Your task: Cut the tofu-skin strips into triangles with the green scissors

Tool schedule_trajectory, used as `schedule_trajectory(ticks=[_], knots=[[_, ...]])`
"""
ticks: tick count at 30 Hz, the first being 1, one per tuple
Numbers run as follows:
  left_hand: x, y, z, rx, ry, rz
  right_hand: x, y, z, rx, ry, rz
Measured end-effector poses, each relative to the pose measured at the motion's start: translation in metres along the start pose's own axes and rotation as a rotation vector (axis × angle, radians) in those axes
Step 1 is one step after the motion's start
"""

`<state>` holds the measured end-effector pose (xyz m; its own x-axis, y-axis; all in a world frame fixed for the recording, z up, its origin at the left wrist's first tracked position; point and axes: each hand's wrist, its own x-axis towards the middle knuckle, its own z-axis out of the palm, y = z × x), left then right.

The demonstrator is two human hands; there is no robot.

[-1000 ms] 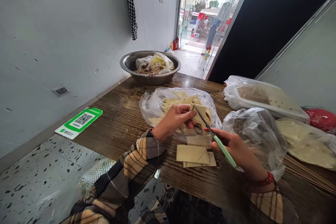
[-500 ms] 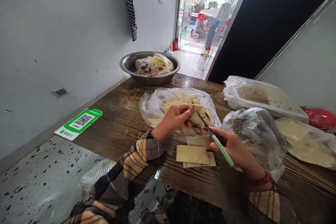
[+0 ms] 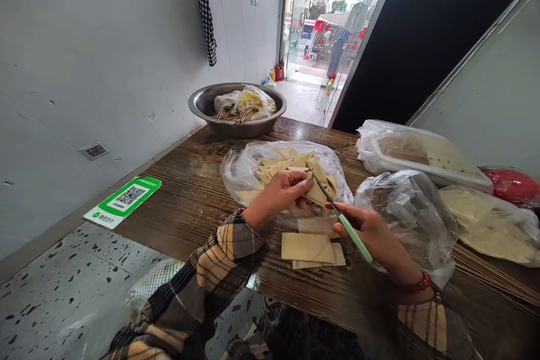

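My left hand (image 3: pixel 287 190) pinches a pale yellow flat piece (image 3: pixel 316 197), which looks like bean curd sheet, above a clear plastic bag (image 3: pixel 236 171). On that bag lies a heap of similar cut pieces (image 3: pixel 280 164), many of them triangular. In my right hand (image 3: pixel 373 232) are scissors with mint-green handles (image 3: pixel 355 238), seen nearly edge-on. Their dark blades reach up to the held piece, close to my left fingertips. Whether the blades are parted is hard to see. Below my hands, several rectangular sheets (image 3: pixel 307 247) lie overlapping on the wooden table (image 3: pixel 189 202).
A metal basin (image 3: pixel 236 126) with bagged skewered food stands at the back. To the right are a crumpled plastic bag (image 3: pixel 407 225), a wrapped tray (image 3: pixel 422 152), bagged pale rounds (image 3: pixel 489 225) and thin sticks (image 3: pixel 493 275). A green QR-code card (image 3: pixel 126 198) lies at the left edge.
The scissor blades lie a little further up along the held piece, which has tilted slightly. Both hands keep their grip. The whole view has shifted slightly.
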<state>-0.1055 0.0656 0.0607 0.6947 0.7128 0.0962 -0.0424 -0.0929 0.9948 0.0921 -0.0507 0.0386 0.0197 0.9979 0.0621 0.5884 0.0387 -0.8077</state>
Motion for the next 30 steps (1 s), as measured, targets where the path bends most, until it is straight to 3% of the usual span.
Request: schedule_trajectory(ticks=[3,6,13,16,19,24,26,30], knots=[[0.002,-0.002,-0.002,0.008,0.042,0.013,0.001,0.000,0.001,0.056,0.008,0.046],[0.006,-0.008,-0.006,0.043,0.156,0.040,0.000,0.002,0.001,0.144,0.033,0.103],[0.011,-0.011,-0.014,0.359,0.558,0.242,-0.001,0.007,-0.002,0.301,0.087,0.141],[0.008,-0.006,-0.008,0.442,0.554,0.301,-0.002,0.005,-0.002,0.312,0.118,0.142],[0.002,0.001,0.001,0.427,0.346,0.263,-0.002,0.000,-0.004,0.373,0.169,0.157],[-0.006,0.013,0.005,0.463,-0.339,0.188,-0.001,-0.005,-0.007,0.441,0.235,0.184],[-0.006,0.012,0.005,0.578,-0.548,0.196,0.000,-0.004,-0.008,0.442,0.242,0.176],[-0.003,0.001,0.006,0.867,-0.637,0.247,0.000,-0.001,-0.007,0.441,0.236,0.164]])
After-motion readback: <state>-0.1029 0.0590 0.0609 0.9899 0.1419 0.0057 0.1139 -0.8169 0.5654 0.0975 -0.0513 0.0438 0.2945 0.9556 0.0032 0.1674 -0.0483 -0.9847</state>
